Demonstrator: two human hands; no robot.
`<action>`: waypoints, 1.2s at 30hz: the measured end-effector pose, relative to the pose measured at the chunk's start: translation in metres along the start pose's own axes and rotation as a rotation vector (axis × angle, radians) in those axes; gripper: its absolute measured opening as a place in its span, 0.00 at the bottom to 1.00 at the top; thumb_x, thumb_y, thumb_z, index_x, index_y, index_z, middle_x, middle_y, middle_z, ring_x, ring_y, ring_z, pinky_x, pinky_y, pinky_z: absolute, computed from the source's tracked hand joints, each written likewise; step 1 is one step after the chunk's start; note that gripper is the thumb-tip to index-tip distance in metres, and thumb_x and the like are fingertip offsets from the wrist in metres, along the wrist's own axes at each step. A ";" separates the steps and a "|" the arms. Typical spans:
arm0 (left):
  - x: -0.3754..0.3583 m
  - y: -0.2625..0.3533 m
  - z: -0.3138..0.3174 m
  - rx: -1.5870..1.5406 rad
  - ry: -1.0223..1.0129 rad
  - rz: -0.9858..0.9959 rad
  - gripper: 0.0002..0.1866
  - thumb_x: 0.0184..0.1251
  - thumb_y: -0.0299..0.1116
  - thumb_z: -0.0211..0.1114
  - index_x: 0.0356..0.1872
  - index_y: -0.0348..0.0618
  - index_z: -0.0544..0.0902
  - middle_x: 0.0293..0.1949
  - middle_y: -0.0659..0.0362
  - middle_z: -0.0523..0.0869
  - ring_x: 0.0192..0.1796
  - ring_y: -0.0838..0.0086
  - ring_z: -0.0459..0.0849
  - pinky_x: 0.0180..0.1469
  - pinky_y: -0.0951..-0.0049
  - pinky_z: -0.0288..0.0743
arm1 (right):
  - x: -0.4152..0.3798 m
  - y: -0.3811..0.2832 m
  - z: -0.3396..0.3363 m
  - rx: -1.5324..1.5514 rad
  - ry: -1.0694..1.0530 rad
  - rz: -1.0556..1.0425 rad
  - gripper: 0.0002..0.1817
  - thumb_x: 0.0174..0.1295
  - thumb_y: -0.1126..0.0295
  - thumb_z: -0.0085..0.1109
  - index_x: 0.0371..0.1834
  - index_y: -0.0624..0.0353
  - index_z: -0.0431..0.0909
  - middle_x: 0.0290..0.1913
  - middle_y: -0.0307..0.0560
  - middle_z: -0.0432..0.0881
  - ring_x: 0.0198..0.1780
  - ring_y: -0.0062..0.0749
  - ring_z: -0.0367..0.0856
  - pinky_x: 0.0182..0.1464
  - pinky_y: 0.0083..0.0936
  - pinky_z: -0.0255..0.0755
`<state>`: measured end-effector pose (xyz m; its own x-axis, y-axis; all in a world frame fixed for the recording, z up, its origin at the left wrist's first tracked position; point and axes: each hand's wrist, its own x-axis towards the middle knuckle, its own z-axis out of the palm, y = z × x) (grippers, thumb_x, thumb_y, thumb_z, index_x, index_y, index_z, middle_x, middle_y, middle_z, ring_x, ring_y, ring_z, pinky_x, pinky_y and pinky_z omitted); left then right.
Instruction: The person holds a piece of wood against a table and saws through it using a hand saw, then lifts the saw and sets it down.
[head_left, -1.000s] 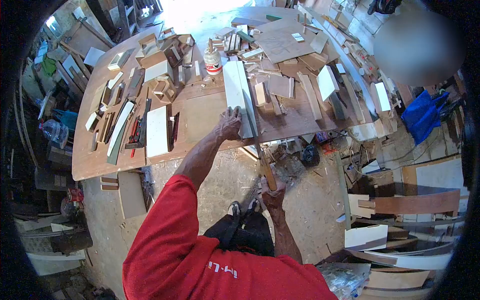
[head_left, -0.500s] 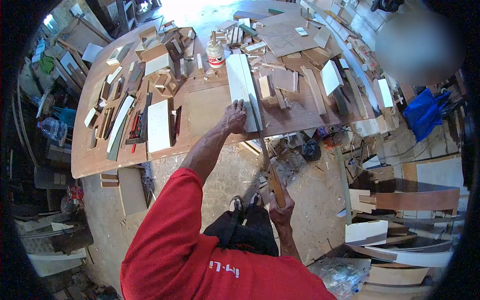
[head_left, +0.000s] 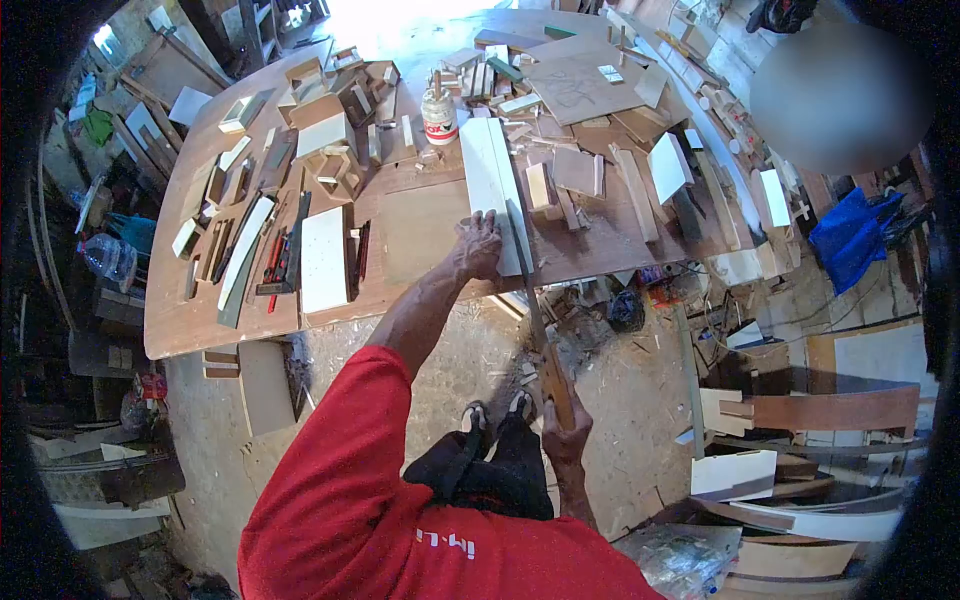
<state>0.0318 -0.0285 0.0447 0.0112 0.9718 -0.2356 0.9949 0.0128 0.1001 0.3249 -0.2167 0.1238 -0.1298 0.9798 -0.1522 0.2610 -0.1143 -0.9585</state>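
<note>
A long white board (head_left: pixel 490 180) lies on the wooden table (head_left: pixel 420 270), its near end at the front edge. My left hand (head_left: pixel 479 245) presses on the board's near part with fingers spread. Below the table edge my right hand (head_left: pixel 566 428) is wrapped round the wooden handle of a handsaw (head_left: pixel 548 350). The saw's narrow blade runs up to the right edge of the board, where it meets the near end. Exactly how deep the blade sits in the board cannot be made out.
A glue bottle (head_left: pixel 439 116) stands behind the board. Left are a white panel (head_left: pixel 325 260), red-handled tools (head_left: pixel 276 262) and wooden box frames (head_left: pixel 335 172). A large plywood sheet (head_left: pixel 575 80) lies at the back. More boards (head_left: pixel 835 408) are stacked lower right.
The view has shifted slightly, so the table items appear a little lower and to the right. My right hand and the saw handle are slightly lower; my left hand stays on the board.
</note>
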 end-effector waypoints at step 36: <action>-0.008 -0.009 0.005 -0.025 0.043 0.102 0.47 0.47 0.46 0.74 0.69 0.39 0.64 0.73 0.35 0.51 0.73 0.36 0.52 0.68 0.40 0.58 | -0.027 0.028 -0.020 -0.164 -0.042 -0.029 0.26 0.57 0.76 0.55 0.62 0.65 0.72 0.48 0.50 0.84 0.47 0.30 0.82 0.50 0.26 0.75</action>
<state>0.0236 -0.0372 0.0406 0.1077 0.9775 -0.1813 0.9860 -0.0817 0.1452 0.3550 -0.2432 0.1059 -0.1785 0.9742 -0.1378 0.4089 -0.0540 -0.9110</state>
